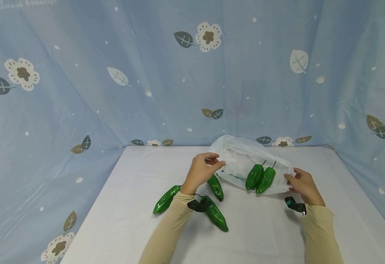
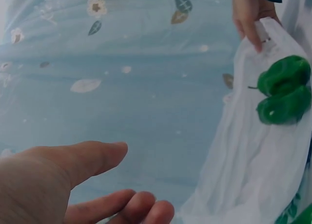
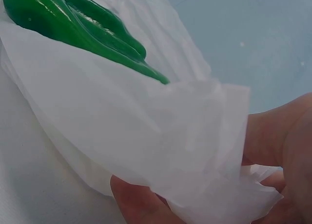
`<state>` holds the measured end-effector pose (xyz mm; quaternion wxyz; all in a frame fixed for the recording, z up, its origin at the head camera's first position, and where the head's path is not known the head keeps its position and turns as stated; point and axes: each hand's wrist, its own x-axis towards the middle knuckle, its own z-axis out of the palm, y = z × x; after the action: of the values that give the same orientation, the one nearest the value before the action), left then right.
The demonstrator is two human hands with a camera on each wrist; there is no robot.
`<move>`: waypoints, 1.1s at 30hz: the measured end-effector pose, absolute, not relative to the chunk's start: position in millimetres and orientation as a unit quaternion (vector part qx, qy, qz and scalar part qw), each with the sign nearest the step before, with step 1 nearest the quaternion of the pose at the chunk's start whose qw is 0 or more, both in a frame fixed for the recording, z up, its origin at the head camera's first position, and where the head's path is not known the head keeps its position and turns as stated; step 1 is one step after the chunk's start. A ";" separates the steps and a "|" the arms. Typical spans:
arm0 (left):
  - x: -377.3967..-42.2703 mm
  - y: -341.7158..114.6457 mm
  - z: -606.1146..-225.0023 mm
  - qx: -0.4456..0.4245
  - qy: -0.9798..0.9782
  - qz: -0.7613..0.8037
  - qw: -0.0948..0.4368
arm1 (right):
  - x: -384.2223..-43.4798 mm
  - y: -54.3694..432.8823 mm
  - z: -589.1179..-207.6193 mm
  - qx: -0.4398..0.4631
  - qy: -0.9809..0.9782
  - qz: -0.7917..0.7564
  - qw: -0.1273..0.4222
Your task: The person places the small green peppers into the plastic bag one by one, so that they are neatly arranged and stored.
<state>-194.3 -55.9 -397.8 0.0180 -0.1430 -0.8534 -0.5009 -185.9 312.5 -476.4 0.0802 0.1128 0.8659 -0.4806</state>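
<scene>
A white plastic bag (image 1: 245, 146) lies at the back of the table, with two green peppers (image 1: 254, 176) side by side on its near part. My right hand (image 1: 306, 186) pinches the bag's right edge; in the right wrist view the crumpled plastic (image 3: 195, 136) passes between thumb and fingers. Over the bag's left end hovers my left hand (image 1: 203, 169). Its thumb (image 2: 105, 153) and loosely bent fingers are apart, with nothing between them in the left wrist view. Another pepper (image 1: 215, 187) lies just below this hand, partly behind the wrist.
Left of the left forearm lies a green pepper (image 1: 166, 200); one more (image 1: 216, 216) is to its right, its top behind the wrist camera (image 1: 197, 206). A blue patterned curtain (image 1: 166, 91) stands along the back and sides of the white table (image 1: 258, 227).
</scene>
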 end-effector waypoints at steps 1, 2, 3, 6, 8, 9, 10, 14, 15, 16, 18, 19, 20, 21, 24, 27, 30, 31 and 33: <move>-193.6 -59.3 -397.4 -0.142 -0.853 -0.502 0.019 | -186.1 312.4 -476.5 0.113 0.866 -0.481 0.079; -192.8 -62.7 -396.8 -0.141 -0.852 -0.504 0.019 | -186.4 312.3 -476.5 0.113 0.866 -0.481 0.079; -191.9 -66.1 -396.1 -0.139 -0.851 -0.506 0.020 | -186.7 312.1 -476.4 0.113 0.866 -0.481 0.078; -189.5 -75.1 -394.0 -0.132 -0.850 -0.509 0.027 | -187.4 312.5 -476.2 0.111 0.867 -0.480 0.078; -188.4 -80.3 -391.9 -0.128 -0.848 -0.513 0.034 | -187.7 313.1 -475.8 0.109 0.868 -0.479 0.078; -188.0 -82.9 -391.2 -0.126 -0.848 -0.514 0.037 | -187.7 313.3 -475.5 0.109 0.868 -0.478 0.078; -187.7 -85.5 -390.6 -0.123 -0.848 -0.515 0.040 | -187.7 313.5 -475.3 0.109 0.868 -0.478 0.078; -186.1 -96.6 -389.0 -0.110 -0.847 -0.518 0.053 | -187.4 312.9 -474.5 0.111 0.866 -0.480 0.080; -185.6 -99.4 -388.8 -0.107 -0.846 -0.519 0.056 | -187.3 312.7 -474.6 0.111 0.866 -0.481 0.080; -184.8 -102.1 -388.5 -0.103 -0.846 -0.520 0.058 | -187.1 312.3 -474.8 0.112 0.865 -0.482 0.079; -183.1 -107.5 -388.5 -0.099 -0.843 -0.524 0.063 | -186.9 311.9 -475.4 0.112 0.864 -0.484 0.078; -182.4 -110.0 -388.7 -0.097 -0.843 -0.526 0.064 | -186.8 311.9 -475.9 0.112 0.865 -0.484 0.077; -181.9 -112.5 -388.9 -0.093 -0.842 -0.528 0.065 | -186.7 311.9 -476.4 0.112 0.865 -0.483 0.076; -181.0 -114.8 -388.8 -0.088 -0.841 -0.530 0.065 | -186.7 312.1 -476.9 0.112 0.865 -0.483 0.075; -178.9 -121.9 -389.2 -0.074 -0.840 -0.533 0.067 | -186.5 312.7 -478.7 0.112 0.865 -0.484 0.074; -176.5 -128.4 -388.5 -0.063 -0.838 -0.537 0.068 | -186.5 313.4 -478.7 0.112 0.865 -0.484 0.074; -175.0 -134.4 -387.5 -0.056 -0.837 -0.540 0.073 | -186.6 313.8 -478.8 0.114 0.865 -0.484 0.075; -174.4 -136.4 -387.0 -0.055 -0.836 -0.540 0.075 | -186.7 313.8 -478.8 0.116 0.865 -0.483 0.075; -173.2 -140.5 -386.6 -0.051 -0.836 -0.541 0.078 | -187.0 314.0 -479.5 0.117 0.864 -0.483 0.076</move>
<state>-173.2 -140.5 -386.6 0.0778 -0.0511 -0.8358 -0.5410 -187.0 314.0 -479.5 0.0757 0.1175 0.8643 -0.4831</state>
